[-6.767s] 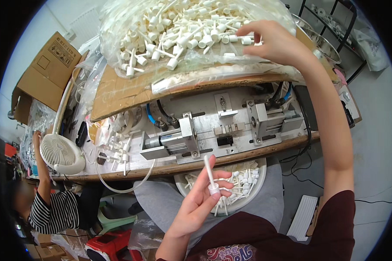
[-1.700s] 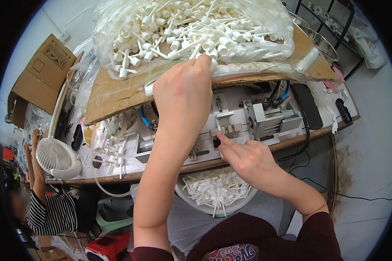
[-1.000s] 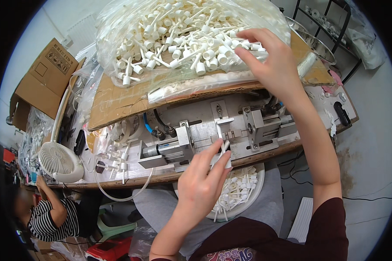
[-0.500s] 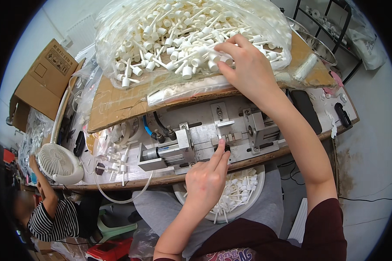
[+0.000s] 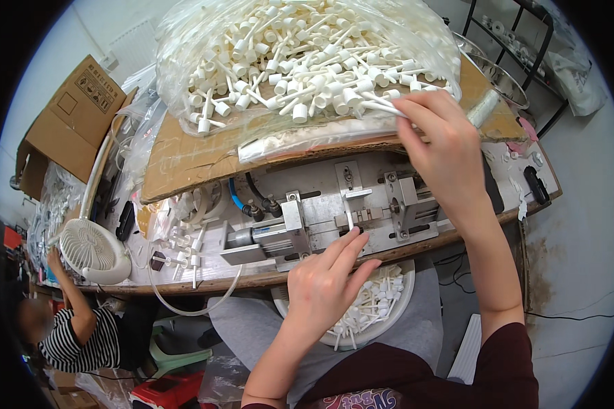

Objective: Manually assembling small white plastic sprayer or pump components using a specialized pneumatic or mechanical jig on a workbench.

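Note:
My right hand (image 5: 443, 140) pinches one end of a white plastic stick with a cap (image 5: 381, 106) at the front right edge of a large heap of similar capped sticks (image 5: 286, 68). The heap lies in an open clear plastic bag. My left hand (image 5: 324, 283) is open, its fingers stretched forward and the thumb spread. Its fingertips are at the near end of another white stick (image 5: 350, 217) that sits in the middle of a metal clamping fixture (image 5: 293, 228); whether they touch it I cannot tell.
Cardboard (image 5: 184, 160) supports the bag above the workbench. A bowl of capped sticks (image 5: 378, 307) rests between my legs. To the left are a white fan (image 5: 92, 249), a cardboard box (image 5: 71, 126) and a person in a striped shirt (image 5: 85, 344). A shelf (image 5: 508, 51) stands back right.
My right hand has drawn right and nearer from the heap, a capped stick now visible in its fingers. My left fingertips have slid back slightly on the fixture, and its thumb has spread.

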Action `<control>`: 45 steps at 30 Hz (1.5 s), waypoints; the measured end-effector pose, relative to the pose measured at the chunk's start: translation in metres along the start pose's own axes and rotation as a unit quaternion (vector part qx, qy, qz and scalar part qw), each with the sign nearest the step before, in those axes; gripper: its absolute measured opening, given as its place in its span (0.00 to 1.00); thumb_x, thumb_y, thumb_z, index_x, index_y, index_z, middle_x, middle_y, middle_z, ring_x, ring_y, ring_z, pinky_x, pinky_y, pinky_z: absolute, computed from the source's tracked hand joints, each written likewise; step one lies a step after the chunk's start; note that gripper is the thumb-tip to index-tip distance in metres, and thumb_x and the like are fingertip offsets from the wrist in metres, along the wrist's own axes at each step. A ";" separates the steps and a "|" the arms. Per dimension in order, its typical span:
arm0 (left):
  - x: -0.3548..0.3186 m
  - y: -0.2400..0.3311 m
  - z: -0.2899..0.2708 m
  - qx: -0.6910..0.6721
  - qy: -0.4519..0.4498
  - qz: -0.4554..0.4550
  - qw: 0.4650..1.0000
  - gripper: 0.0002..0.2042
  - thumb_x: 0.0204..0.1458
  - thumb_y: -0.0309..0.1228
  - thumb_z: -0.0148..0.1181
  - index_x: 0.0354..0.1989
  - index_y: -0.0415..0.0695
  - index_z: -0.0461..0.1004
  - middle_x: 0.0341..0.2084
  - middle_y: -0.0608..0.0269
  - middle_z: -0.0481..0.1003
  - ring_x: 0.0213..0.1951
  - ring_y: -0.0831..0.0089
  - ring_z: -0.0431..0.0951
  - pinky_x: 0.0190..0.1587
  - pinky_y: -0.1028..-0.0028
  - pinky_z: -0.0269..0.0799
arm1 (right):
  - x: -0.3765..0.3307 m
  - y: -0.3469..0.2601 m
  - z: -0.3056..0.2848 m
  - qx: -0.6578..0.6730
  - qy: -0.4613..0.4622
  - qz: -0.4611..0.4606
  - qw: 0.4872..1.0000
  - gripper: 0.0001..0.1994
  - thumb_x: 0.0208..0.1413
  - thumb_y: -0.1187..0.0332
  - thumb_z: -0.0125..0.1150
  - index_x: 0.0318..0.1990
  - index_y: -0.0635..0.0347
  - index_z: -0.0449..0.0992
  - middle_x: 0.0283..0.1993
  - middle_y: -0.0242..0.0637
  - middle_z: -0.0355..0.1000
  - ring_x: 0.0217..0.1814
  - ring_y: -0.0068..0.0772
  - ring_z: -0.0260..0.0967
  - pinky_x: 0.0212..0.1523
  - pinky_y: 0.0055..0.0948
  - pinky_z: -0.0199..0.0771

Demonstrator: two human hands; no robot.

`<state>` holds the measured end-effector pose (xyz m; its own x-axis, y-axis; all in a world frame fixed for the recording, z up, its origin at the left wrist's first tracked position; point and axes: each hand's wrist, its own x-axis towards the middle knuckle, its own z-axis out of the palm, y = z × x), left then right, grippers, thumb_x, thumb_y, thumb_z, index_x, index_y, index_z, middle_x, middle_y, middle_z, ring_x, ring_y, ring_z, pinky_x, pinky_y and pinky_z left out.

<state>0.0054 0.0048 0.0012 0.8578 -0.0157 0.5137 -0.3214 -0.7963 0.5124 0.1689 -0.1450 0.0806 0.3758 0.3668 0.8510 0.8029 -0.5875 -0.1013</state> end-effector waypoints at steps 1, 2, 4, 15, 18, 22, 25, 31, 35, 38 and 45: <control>0.002 0.003 -0.001 -0.018 0.024 0.002 1.000 0.16 0.47 0.31 0.71 0.45 0.41 0.80 0.43 0.58 0.81 0.25 0.70 0.80 0.29 0.75 0.75 | -0.004 -0.003 -0.007 0.002 0.008 0.009 1.000 0.07 0.49 0.78 0.63 0.37 0.66 0.79 0.37 0.40 0.75 0.41 0.42 0.73 0.43 0.36 0.75; 0.004 0.004 -0.001 -0.036 0.047 0.004 0.998 0.16 0.48 0.31 0.71 0.45 0.41 0.79 0.41 0.58 0.81 0.27 0.68 0.81 0.30 0.74 0.76 | -0.009 -0.008 -0.011 0.004 0.016 0.018 1.000 0.08 0.49 0.79 0.64 0.38 0.66 0.80 0.38 0.40 0.75 0.41 0.42 0.73 0.43 0.36 0.74; 0.011 0.007 0.001 -0.059 0.088 0.014 0.994 0.17 0.47 0.28 0.71 0.46 0.40 0.79 0.39 0.58 0.81 0.30 0.66 0.81 0.32 0.72 0.76 | -0.019 -0.017 -0.018 0.033 0.015 0.041 0.999 0.09 0.49 0.80 0.65 0.39 0.66 0.80 0.38 0.41 0.75 0.40 0.42 0.73 0.41 0.35 0.75; 0.006 0.005 -0.001 -0.090 0.088 0.022 0.992 0.17 0.41 0.18 0.71 0.43 0.38 0.80 0.37 0.57 0.79 0.36 0.67 0.81 0.38 0.72 0.78 | -0.110 -0.068 -0.024 0.444 -0.123 0.357 0.813 0.13 0.60 0.80 0.59 0.51 0.69 0.79 0.44 0.42 0.79 0.38 0.20 0.75 0.33 0.17 0.72; -0.008 0.000 0.002 0.000 0.042 0.021 0.999 0.17 0.41 0.20 0.71 0.43 0.39 0.81 0.42 0.59 0.80 0.33 0.69 0.80 0.36 0.73 0.76 | -0.109 -0.060 -0.033 0.435 -0.106 0.428 0.785 0.12 0.62 0.74 0.60 0.51 0.67 0.80 0.43 0.40 0.79 0.35 0.22 0.77 0.33 0.18 0.74; -0.011 -0.008 0.010 0.095 0.009 0.044 0.994 0.15 0.42 0.25 0.71 0.42 0.40 0.82 0.45 0.61 0.81 0.31 0.71 0.80 0.32 0.73 0.74 | -0.105 -0.065 -0.042 0.494 -0.045 0.478 0.725 0.13 0.60 0.77 0.61 0.52 0.68 0.76 0.47 0.39 0.73 0.29 0.20 0.75 0.27 0.14 0.68; -0.003 -0.008 0.011 0.124 -0.011 0.050 0.991 0.13 0.43 0.26 0.70 0.40 0.40 0.82 0.45 0.62 0.81 0.30 0.72 0.80 0.30 0.74 0.72 | -0.106 -0.067 -0.040 0.505 0.018 0.466 0.727 0.12 0.51 0.82 0.68 0.42 0.66 0.74 0.42 0.34 0.66 0.29 0.18 0.72 0.27 0.13 0.68; 0.003 -0.006 0.009 0.129 -0.034 0.038 0.990 0.11 0.44 0.28 0.70 0.38 0.42 0.82 0.44 0.63 0.81 0.25 0.70 0.79 0.27 0.74 0.72 | -0.122 -0.043 -0.042 0.571 -0.046 0.380 0.726 0.14 0.45 0.84 0.71 0.37 0.66 0.73 0.41 0.33 0.65 0.36 0.20 0.72 0.34 0.18 0.76; 0.004 -0.006 0.007 0.126 -0.036 0.030 0.991 0.12 0.44 0.29 0.70 0.39 0.44 0.82 0.44 0.65 0.82 0.21 0.67 0.77 0.26 0.73 0.72 | -0.096 -0.062 -0.049 0.609 -0.029 0.501 0.615 0.15 0.47 0.84 0.70 0.44 0.70 0.74 0.45 0.38 0.68 0.40 0.26 0.76 0.34 0.20 0.78; 0.011 -0.004 -0.004 0.072 -0.063 0.023 0.995 0.13 0.44 0.29 0.71 0.40 0.43 0.82 0.41 0.62 0.82 0.22 0.69 0.78 0.27 0.74 0.73 | -0.099 -0.067 -0.051 0.530 -0.058 0.476 0.700 0.17 0.48 0.82 0.70 0.47 0.71 0.75 0.47 0.40 0.69 0.41 0.28 0.78 0.32 0.20 0.79; 0.062 -0.017 -0.058 -0.018 0.094 -0.022 0.995 0.11 0.47 0.27 0.71 0.39 0.41 0.80 0.36 0.59 0.81 0.25 0.70 0.81 0.28 0.74 0.74 | -0.111 -0.062 -0.042 0.278 -0.169 0.206 0.923 0.15 0.42 0.77 0.74 0.40 0.65 0.79 0.45 0.39 0.76 0.39 0.29 0.78 0.33 0.26 0.78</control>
<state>0.0411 0.0523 0.0640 0.7828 0.1352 0.6074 -0.3017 -0.7713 0.5605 0.0579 -0.1797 0.0137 0.7496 0.4547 0.4810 0.6376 -0.3010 -0.7091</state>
